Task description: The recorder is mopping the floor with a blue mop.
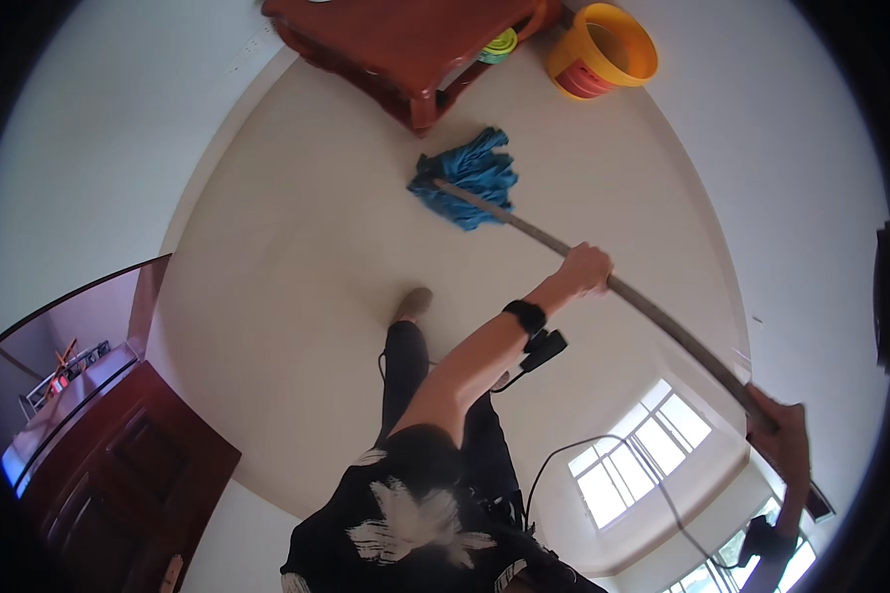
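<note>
My left hand (587, 270) is wrapped around the middle of a wooden mop handle (660, 319), with a black band on the wrist. Far to the right, my right hand (780, 424) grips the handle near its upper end. The handle slants down to a mop head of blue cloth strips (475, 178). Those strips lie spread on the pale floor (304, 200), just short of the near leg of a reddish-brown wooden table.
The wooden table (393, 37) stands ahead, with a green-lidded container (498, 46) beneath its top. A yellow bucket (593, 59) is by the right wall. At left is a dark wooden door (141, 459) beside a doorway. A black cable (667, 489) loops between my body and right wrist.
</note>
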Motion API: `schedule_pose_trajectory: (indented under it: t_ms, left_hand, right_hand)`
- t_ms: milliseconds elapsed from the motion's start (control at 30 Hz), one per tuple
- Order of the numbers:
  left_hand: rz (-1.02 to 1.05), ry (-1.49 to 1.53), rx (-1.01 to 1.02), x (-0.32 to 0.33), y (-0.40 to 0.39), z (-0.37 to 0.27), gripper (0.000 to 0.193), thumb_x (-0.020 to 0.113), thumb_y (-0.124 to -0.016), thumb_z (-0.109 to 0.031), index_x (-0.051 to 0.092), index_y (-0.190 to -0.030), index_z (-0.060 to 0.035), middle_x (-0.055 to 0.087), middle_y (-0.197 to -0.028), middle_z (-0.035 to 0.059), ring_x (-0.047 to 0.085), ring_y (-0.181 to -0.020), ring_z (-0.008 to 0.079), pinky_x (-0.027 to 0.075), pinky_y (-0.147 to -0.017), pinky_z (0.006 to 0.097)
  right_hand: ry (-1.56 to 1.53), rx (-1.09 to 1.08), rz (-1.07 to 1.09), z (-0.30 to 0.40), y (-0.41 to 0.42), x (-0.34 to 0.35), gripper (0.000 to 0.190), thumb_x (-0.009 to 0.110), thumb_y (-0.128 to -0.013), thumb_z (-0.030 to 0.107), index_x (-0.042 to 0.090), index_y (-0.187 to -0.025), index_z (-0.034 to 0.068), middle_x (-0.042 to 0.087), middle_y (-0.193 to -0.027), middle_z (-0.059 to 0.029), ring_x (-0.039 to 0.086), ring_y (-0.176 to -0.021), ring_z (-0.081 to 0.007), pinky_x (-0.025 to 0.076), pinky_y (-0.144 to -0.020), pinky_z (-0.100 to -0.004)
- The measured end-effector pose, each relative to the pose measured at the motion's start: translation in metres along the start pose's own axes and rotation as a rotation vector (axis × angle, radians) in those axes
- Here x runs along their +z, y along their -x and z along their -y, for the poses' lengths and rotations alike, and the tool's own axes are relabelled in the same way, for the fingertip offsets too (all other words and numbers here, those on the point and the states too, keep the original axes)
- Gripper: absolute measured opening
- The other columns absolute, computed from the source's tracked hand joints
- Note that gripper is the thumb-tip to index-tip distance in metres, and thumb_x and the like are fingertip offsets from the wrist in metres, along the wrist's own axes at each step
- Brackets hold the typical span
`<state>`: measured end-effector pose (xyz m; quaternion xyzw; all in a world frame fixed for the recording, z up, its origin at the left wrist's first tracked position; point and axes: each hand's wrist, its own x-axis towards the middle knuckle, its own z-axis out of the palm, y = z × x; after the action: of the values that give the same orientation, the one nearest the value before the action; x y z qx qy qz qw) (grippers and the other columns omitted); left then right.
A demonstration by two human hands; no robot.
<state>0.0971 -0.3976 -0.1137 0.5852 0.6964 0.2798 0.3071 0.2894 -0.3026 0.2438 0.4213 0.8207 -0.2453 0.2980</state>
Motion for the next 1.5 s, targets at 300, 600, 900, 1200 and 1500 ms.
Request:
schedule_pose_trajectory:
  t_ms: [300,600,900,1200,1500]
  left_hand:
    - [0.051,-0.263,0.067,-0.019,0.105,0.145,0.008,0.061,-0.047,-0.018,0.054,-0.051,-0.0168,0.052,-0.052,0.0028,0.055,-0.058,0.0239,0.038,-0.061,0.0373]
    - [-0.630,-0.265,-0.285,-0.140,0.195,0.257,0.008,0.055,-0.059,-0.009,0.051,-0.056,-0.0151,0.052,-0.063,-0.0005,0.052,-0.079,0.0197,0.032,-0.082,0.0352]
    - [-0.794,-0.318,-0.541,-0.069,0.280,0.218,0.011,0.059,-0.062,-0.007,0.050,-0.063,-0.0135,0.053,-0.068,0.0004,0.051,-0.080,0.0201,0.028,-0.082,0.0408]
    - [-0.420,-0.259,-0.597,-0.060,0.330,0.187,0.006,0.053,-0.066,-0.016,0.052,-0.060,-0.0131,0.052,-0.064,0.0002,0.052,-0.072,0.0215,0.032,-0.070,0.0413]
    - [0.008,-0.212,-0.240,-0.028,0.278,0.164,0.011,0.055,-0.063,-0.020,0.056,-0.057,-0.0119,0.052,-0.063,0.0034,0.050,-0.071,0.0222,0.039,-0.052,0.0385]
  right_hand:
    - [-0.127,-0.013,0.219,0.076,-0.020,0.180,0.074,0.047,-0.063,-0.004,0.032,-0.130,0.023,0.047,-0.056,-0.0156,0.051,-0.050,-0.0264,0.041,-0.052,-0.0368]
    - [0.117,-0.550,-0.004,0.205,-0.098,0.223,0.071,0.051,-0.070,0.002,0.023,-0.133,0.018,0.051,-0.058,-0.0152,0.052,-0.051,-0.0318,0.044,-0.051,-0.0420]
    - [-0.166,-0.524,0.477,0.192,-0.120,0.170,0.056,0.050,-0.072,0.002,0.043,-0.123,0.024,0.052,-0.057,-0.0094,0.055,-0.053,-0.0238,0.046,-0.054,-0.0347]
    - [-0.154,-0.418,0.165,0.174,-0.052,0.192,0.045,0.062,-0.071,0.015,0.053,-0.114,0.028,0.055,-0.058,-0.0092,0.052,-0.054,-0.0253,0.038,-0.051,-0.0340]
    - [-0.566,0.086,0.297,0.138,0.032,0.232,0.042,0.058,-0.076,0.015,0.050,-0.118,0.019,0.053,-0.057,-0.0097,0.046,-0.048,-0.0249,0.039,-0.051,-0.0316]
